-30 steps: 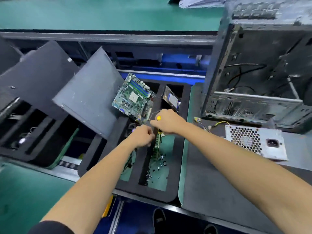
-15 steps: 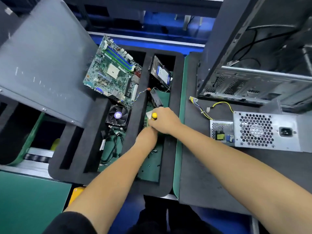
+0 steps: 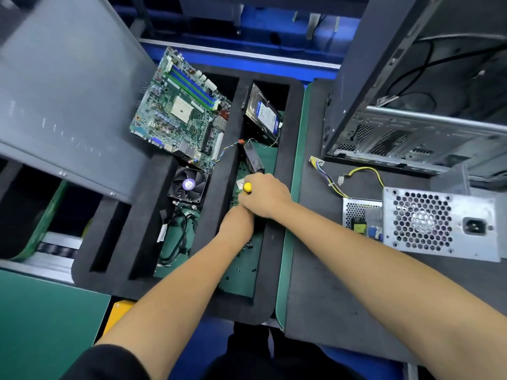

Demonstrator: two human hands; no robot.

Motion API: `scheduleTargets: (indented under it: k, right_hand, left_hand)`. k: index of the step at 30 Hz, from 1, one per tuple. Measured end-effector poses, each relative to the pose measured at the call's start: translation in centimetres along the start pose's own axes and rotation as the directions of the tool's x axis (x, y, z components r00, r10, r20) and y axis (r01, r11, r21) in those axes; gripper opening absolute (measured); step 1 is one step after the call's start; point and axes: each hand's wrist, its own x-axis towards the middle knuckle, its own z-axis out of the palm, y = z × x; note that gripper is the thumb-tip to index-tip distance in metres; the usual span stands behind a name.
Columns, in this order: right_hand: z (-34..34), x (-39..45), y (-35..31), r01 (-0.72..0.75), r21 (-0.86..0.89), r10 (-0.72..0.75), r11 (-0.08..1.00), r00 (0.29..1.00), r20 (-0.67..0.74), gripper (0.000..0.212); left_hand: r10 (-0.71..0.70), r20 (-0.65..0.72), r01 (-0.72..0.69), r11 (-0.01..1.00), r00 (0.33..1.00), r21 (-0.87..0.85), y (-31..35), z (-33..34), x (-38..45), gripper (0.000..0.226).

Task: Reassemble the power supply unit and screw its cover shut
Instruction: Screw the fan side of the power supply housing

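The silver power supply unit lies on the dark mat at the right, fan grille up, its inner board exposed on the left side. My right hand grips a yellow-capped screwdriver over the right slot of the black foam tray. My left hand sits just below it, fingers turned down into the slot and hidden. Several small dark screws lie loose on the slot's green floor.
The tray also holds a motherboard, a cooler fan, a hard drive and cables. An open PC case stands behind the power supply. Yellow and black wires trail left of the unit. A grey panel leans at left.
The view has tilted down and come closer to the tray. Both hands stay together over the screw slot, the left one reaching slightly deeper.
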Motion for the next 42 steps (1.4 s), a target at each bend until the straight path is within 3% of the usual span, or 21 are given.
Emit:
scheduleTargets:
  k: [4,9,13,18,22,25,27,30,32,36,42]
  right_hand:
    - [0.1,0.0,-0.1,0.007,-0.008,-0.007,1.0,1.0,-0.007,0.007]
    - [0.1,-0.4,-0.1,0.007,-0.015,-0.007,1.0,1.0,0.001,0.017]
    - [-0.5,-0.7,-0.2,-0.003,0.022,0.004,1.0,1.0,-0.019,0.017]
    - [-2.1,-1.2,-1.4,0.026,0.04,-0.022,0.999,0.996,-0.084,0.015]
    - [-4.4,-2.1,-3.2,0.073,0.066,-0.063,0.995,0.989,-0.136,0.03]
    - [-6.9,-3.4,-4.7,0.116,0.073,-0.098,0.991,0.973,-0.211,0.035]
    - [-9.1,-4.4,-5.6,0.141,0.065,-0.119,0.988,0.956,-0.269,0.038]
    - [-13.1,-6.2,-7.0,0.19,0.043,-0.162,0.981,0.918,-0.363,0.042]
    - [-15.7,-7.7,-7.4,0.205,0.036,-0.172,0.978,0.893,-0.416,0.043]
    - [-19.9,-11.0,-6.4,0.176,0.037,-0.132,0.984,0.847,-0.515,0.041]
    - [-24.8,-15.8,-2.5,0.152,0.053,-0.085,0.987,0.771,-0.631,0.038]
  left_hand:
    - [0.023,-0.022,-0.024,0.999,0.999,-0.037,0.6,0.4,-0.1,0.026]
    - [0.031,-0.018,-0.033,0.993,0.999,-0.11,1.0,0.4,-0.4,0.031]
    - [-0.059,0.006,0.058,0.95,0.998,-0.306,-0.3,-1.1,-0.5,0.026]
    - [-0.066,-0.008,0.055,0.876,0.998,-0.479,-2.0,-4.1,-1.4,0.03]
    - [-0.181,-0.009,0.117,0.674,0.984,-0.73,-3.0,-5.8,-2.5,0.022]
    - [-0.205,-0.096,0.019,0.499,0.974,-0.867,-3.6,-8.0,-3.8,0.004]
    - [-0.207,-0.168,-0.076,0.392,0.964,-0.917,-4.0,-10.1,-4.7,0.008]
    - [-0.159,-0.256,-0.193,0.329,0.953,-0.924,-4.2,-13.5,-5.7,0.015]
    - [-0.138,-0.3,-0.263,0.236,0.944,-0.936,-4.0,-15.7,-6.0,0.02]
    - [-0.026,-0.387,-0.38,0.131,0.922,-0.916,-2.3,-19.4,-6.4,0.013]
    - [-0.028,-0.438,-0.438,0.003,0.898,-0.899,2.9,-22.7,-6.1,0.016]
